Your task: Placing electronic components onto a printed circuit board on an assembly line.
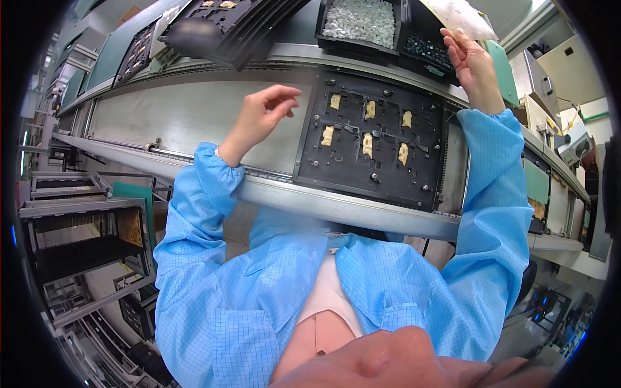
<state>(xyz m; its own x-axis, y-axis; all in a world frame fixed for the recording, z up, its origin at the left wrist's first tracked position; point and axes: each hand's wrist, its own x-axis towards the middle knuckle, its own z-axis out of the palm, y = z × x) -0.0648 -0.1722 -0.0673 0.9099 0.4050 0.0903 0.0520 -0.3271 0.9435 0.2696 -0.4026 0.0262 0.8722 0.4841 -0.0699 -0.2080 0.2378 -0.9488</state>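
Touching the sheet [460, 14] edge, the right hand [471, 61] is perhaps pinching; I can't tell.
The left hand [260, 115] is curling loosely, holding nothing visible; the tray [352, 171] of tan pieces [367, 145] is lying between both, so sleeves [495, 187] need lifting clear.

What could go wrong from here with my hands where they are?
Your left hand hovers beside the black plate; a careless sweep might knock the tan pieces out of place. Your right hand is up by the pale sheet, close to the small dark parts, so a slip could scatter some. Your loose left sleeve crosses in front of the metal rail and might snag.
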